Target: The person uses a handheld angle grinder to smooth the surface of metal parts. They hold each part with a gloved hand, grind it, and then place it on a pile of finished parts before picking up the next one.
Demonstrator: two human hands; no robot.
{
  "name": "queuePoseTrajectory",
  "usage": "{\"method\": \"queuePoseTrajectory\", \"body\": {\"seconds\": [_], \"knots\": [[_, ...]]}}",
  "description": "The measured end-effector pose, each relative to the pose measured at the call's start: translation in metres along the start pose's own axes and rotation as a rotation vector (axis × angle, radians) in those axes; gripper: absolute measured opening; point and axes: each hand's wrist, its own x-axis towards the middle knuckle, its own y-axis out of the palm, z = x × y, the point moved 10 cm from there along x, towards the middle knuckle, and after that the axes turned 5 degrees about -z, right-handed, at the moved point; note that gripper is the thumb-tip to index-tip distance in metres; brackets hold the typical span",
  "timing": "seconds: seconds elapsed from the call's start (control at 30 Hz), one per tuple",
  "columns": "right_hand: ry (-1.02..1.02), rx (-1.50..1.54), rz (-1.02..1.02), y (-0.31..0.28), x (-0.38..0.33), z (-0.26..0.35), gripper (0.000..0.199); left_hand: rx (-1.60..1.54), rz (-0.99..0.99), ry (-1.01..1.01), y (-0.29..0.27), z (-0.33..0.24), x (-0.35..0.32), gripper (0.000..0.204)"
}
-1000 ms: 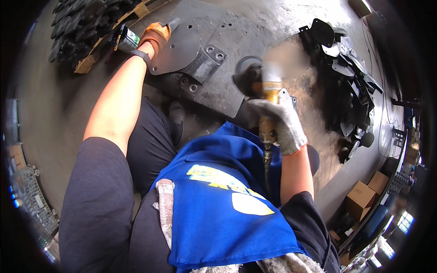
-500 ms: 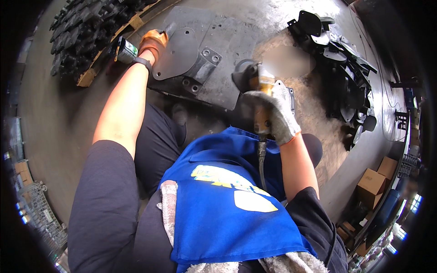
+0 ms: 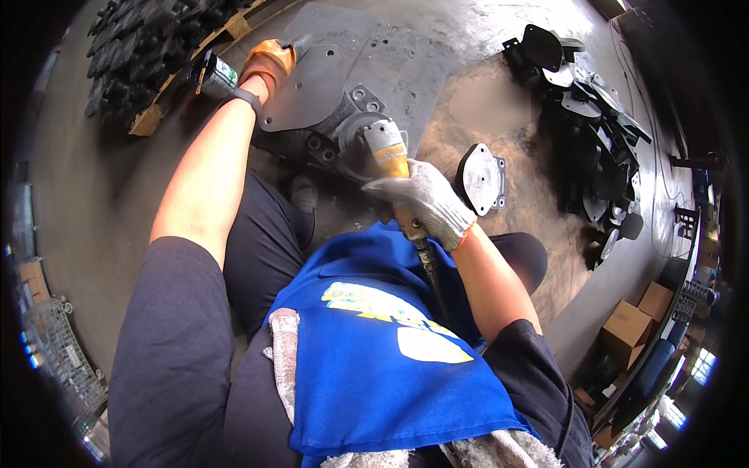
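While the angle grinder (image 3: 388, 153) sits with its head down on the dark metal casting (image 3: 328, 101), the gloved right hand (image 3: 425, 201) is wrapped tight round its yellow body and the disc is hidden under the guard. At the casting's far edge the orange-gloved left hand (image 3: 269, 61) presses flat, fingers partly out of sight. Right of the casting lie a small round flange (image 3: 478, 178) and a heap of black parts (image 3: 585, 117) on stained concrete floor (image 3: 94, 179); cardboard boxes (image 3: 636, 316) stand beyond, contents unseen.

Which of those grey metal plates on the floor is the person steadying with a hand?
The big rounded plate at upper left: the orange-gloved left hand presses on its edge. The smaller round plate lies untouched beside the grey-gloved right hand, which grips the grinder.
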Motion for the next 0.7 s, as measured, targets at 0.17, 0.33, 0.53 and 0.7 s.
{"method": "queuePoseTrajectory", "body": {"seconds": [0.17, 0.33, 0.53, 0.7], "knots": [[0.016, -0.026, 0.002, 0.006, 0.006, 0.006, 0.029, 0.281, 0.045, 0.210, 0.022, 0.001, 0.015, 0.050], [0.062, -0.056, -0.032, -0.005, 0.002, -0.002, 0.024, 0.007, -0.043, -0.057, -0.038, -0.028, -0.018, 0.037], [-0.010, -0.029, 0.019, 0.008, 0.009, 0.010, 0.025, 0.060, 0.061, -0.002, 0.022, 0.019, 0.017, 0.058], [0.066, -0.106, -0.040, -0.007, 0.007, 0.001, 0.024, 0.091, 0.094, -0.031, 0.026, 0.010, 0.020, 0.065]]}}
